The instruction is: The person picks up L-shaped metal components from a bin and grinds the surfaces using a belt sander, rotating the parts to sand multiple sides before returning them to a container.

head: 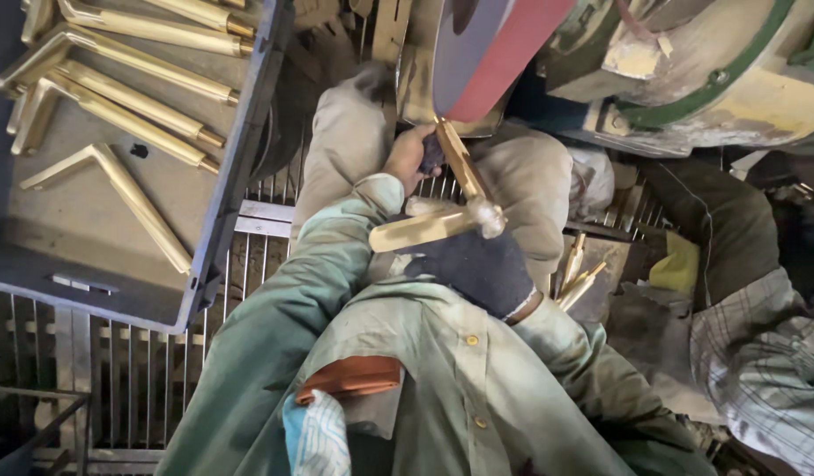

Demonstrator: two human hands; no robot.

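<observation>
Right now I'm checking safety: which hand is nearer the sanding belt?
Left. The left hand grips the brass handle just below the belt; the gloved right hand holds its other end, farther back.

Left hand (pixel 413 157) is reaching forward, bare, fingers curling shut around something narrow, knuckles facing up, green sleeve running back along the extended forearm. Right hand (pixel 479 264) is sitting lower and closer to the chest, wearing a dark glove, closing in a grip, wrist bending inward, elbow tucking against the body. Both hands are working near each other, not touching.
</observation>
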